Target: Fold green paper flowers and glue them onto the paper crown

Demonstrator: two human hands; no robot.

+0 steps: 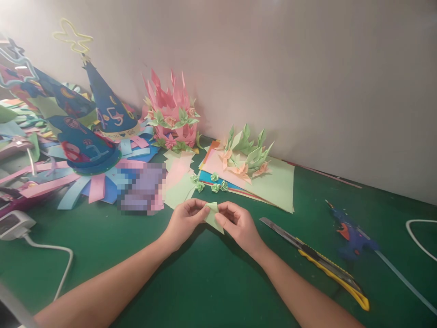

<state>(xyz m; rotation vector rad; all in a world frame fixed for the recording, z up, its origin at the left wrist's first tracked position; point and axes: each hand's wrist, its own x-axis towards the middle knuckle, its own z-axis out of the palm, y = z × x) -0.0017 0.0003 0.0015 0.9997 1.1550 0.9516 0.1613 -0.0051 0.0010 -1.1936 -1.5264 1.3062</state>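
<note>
Between my two hands is a small piece of light green paper (215, 219), its top edge folded over. My left hand (184, 223) pinches its left side between thumb and fingers. On the other side, my right hand (241, 225) grips the paper's right edge the same way. Just beyond my fingers lie several small green paper roses (215, 182). Farther back, a green paper crown (248, 152) with peach flowers rests on stacked coloured sheets (278, 187).
A yellow box cutter (324, 269) with its blade out lies right of my hands, beside a blue glue gun (355, 237). Blue cone hats (109, 100), a pink paper crown (172, 114) and paper strips (73, 191) crowd the left. A white cable (66, 255) crosses the green table (205, 291).
</note>
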